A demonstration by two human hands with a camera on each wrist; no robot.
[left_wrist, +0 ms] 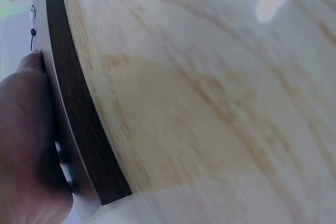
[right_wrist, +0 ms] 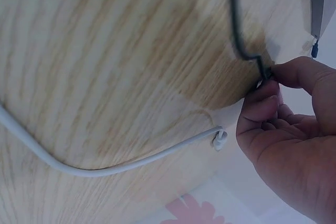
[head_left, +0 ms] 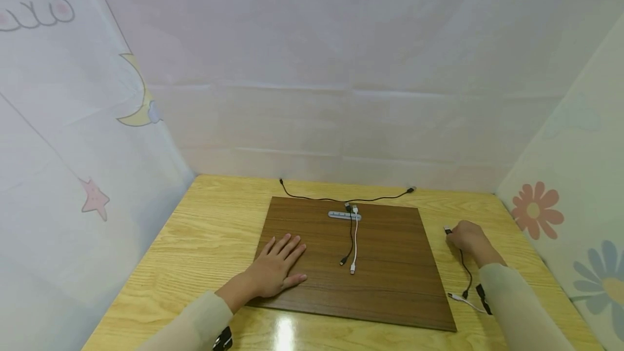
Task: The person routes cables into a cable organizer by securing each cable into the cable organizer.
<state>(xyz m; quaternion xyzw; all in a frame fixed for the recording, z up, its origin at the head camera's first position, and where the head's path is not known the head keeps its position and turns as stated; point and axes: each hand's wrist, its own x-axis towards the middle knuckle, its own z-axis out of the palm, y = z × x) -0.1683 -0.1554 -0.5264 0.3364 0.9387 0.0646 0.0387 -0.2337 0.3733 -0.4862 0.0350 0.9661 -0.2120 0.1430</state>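
My left hand (head_left: 274, 268) lies flat with fingers spread on the left part of a brown wooden board (head_left: 385, 264). At the right of the board, my right hand (head_left: 469, 236) pinches a black USB cable (head_left: 469, 272) just behind its plug; in the right wrist view thumb and fingers (right_wrist: 261, 106) meet on it. A grey slotted cable holder (head_left: 336, 214) sits near the board's far edge. A short black cable (head_left: 351, 234) and a short white cable (head_left: 356, 237) run from it towards me, their USB plugs at the holder.
A long black cable (head_left: 322, 199) stretches along the table behind the board. Beside my right forearm lies a white cable (head_left: 458, 298), also seen in the right wrist view as a curving white cord (right_wrist: 94, 172). Printed cloth walls enclose the yellow wood table (head_left: 195, 232).
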